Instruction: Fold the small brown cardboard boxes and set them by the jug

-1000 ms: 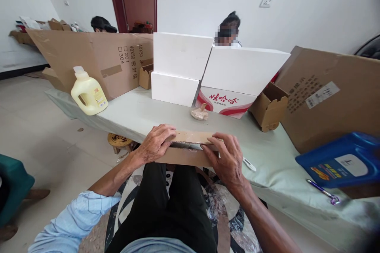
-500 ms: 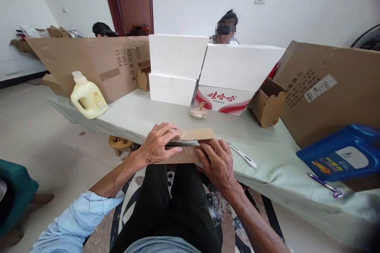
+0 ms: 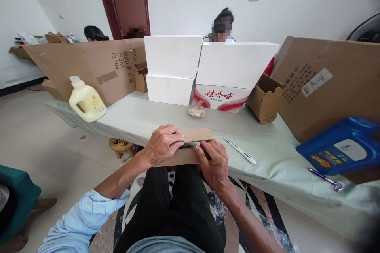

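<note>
A small brown cardboard box (image 3: 181, 157) rests at the table's front edge, just above my lap. My left hand (image 3: 164, 144) grips its left end, fingers curled over the top flap (image 3: 197, 134) and thumb against the near side. At the right end my right hand (image 3: 214, 160) pinches the box, with its fingers on the flap and its thumb at the gap. Between flap and front wall a narrow slit shows something greyish that I cannot make out. A white craft knife (image 3: 240, 150) lies to the right of my right hand.
Behind stand stacked white boxes (image 3: 173, 55), a roll of tape (image 3: 197, 111), and large cartons at left (image 3: 113, 75) and right (image 3: 335, 87). A yellow jug (image 3: 89, 104) is on the left; a blue jug (image 3: 335, 148) and purple pen (image 3: 323, 178) lie right. A person (image 3: 222, 25) sits beyond.
My right thumb has shifted up to the slit, and my left fingers and thumb have drawn closer together on the box. The view has turned slightly. The box stays in both hands.
</note>
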Action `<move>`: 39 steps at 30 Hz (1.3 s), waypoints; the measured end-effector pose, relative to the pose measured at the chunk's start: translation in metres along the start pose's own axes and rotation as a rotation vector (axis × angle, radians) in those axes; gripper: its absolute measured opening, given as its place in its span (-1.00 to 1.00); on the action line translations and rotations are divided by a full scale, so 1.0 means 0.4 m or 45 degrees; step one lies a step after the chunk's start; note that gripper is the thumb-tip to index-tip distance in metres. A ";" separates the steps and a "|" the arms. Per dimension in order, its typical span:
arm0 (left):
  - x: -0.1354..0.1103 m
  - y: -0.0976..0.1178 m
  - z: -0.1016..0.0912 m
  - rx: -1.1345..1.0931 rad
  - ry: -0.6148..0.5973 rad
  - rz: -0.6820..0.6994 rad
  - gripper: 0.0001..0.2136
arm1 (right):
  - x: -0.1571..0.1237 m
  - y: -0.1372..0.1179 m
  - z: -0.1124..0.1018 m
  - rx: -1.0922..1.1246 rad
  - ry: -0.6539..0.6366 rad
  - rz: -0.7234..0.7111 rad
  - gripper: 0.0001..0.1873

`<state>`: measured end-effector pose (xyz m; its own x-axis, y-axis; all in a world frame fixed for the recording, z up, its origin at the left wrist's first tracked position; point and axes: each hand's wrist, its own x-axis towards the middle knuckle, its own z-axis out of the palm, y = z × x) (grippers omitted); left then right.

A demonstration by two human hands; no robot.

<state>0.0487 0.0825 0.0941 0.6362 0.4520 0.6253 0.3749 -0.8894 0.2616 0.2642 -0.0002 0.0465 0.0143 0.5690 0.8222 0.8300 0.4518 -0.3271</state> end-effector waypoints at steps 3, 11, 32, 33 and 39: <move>0.001 -0.001 0.003 -0.076 0.018 -0.014 -0.83 | -0.004 0.000 0.007 0.089 0.040 0.101 -0.71; 0.006 0.020 -0.005 -0.272 0.006 -0.109 -0.81 | -0.009 -0.007 0.016 0.180 0.109 0.250 -0.58; 0.020 0.024 -0.015 -0.474 -0.042 -0.413 -0.83 | -0.008 -0.015 0.028 0.245 0.101 0.289 -0.56; 0.022 0.024 -0.015 -0.470 -0.038 -0.423 -0.83 | -0.007 -0.016 0.028 0.252 0.098 0.297 -0.56; 0.036 0.018 -0.016 -0.457 0.000 -0.538 -0.86 | 0.000 -0.022 0.025 0.278 0.065 0.364 -0.51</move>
<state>0.0562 0.0821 0.1097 0.4800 0.7746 0.4119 0.3443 -0.5982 0.7237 0.2512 0.0028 0.0446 0.2609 0.6607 0.7039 0.6501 0.4187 -0.6340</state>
